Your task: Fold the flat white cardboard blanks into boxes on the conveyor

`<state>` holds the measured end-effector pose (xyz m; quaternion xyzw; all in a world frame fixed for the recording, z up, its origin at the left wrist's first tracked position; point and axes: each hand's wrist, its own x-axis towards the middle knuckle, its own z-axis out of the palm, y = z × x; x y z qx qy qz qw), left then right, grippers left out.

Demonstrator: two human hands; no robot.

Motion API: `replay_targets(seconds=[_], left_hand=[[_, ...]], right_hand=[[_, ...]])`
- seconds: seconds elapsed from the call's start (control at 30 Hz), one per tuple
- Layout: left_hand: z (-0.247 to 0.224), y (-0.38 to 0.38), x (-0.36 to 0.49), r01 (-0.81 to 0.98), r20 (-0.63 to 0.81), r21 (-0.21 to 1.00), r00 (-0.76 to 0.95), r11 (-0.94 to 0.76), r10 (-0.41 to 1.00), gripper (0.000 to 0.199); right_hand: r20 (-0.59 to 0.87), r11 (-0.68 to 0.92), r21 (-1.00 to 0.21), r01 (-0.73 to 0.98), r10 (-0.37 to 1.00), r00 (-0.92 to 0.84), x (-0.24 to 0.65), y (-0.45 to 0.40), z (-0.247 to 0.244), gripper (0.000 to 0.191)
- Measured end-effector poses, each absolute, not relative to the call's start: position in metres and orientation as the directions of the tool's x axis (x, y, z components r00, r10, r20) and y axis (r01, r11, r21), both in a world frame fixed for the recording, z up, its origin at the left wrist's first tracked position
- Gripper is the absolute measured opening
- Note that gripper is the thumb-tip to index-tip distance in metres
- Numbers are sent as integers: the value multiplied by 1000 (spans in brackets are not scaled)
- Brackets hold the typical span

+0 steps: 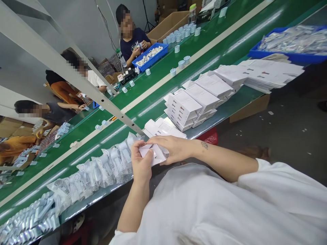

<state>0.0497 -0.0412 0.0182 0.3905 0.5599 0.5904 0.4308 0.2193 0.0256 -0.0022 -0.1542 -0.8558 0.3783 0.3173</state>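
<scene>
The left hand [141, 160] and right hand [175, 147] are holding a small white box [159, 156], fingers of both clamping on it. From it, bagged parts [99, 170] are lying on the green table [241, 98] at nine o'clock; stacked white cartons [190, 107] are standing at one. Farther, a blue bin [306, 58] is sitting at two, another blue tray [155, 58] at twelve, beside a co-worker [127, 47].

A small white carton [158, 155], its flaps partly folded, sits tilted between the left grip [142, 160] and right grip [170, 148].
</scene>
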Motion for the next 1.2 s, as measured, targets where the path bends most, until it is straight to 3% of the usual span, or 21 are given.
replay_targets(seconds=[0.33, 0.5, 1.03, 1.2], left_hand=[[8, -31, 49, 80, 5, 997, -161, 8, 987, 51], [5, -29, 50, 75, 14, 997, -85, -8, 996, 51], [3, -8, 66, 70, -24, 997, 37, 21, 999, 56], [8, 0, 66, 172, -56, 985, 226, 17, 972, 67]], right_hand=[[420, 653, -754, 72, 564, -711, 230, 23, -6, 89], [369, 621, -776, 108, 586, -721, 241, 25, -6, 96], [430, 671, -713, 203, 647, -630, 256, 17, -3, 91], [401, 626, -734, 262, 712, -576, 270, 15, -3, 92]])
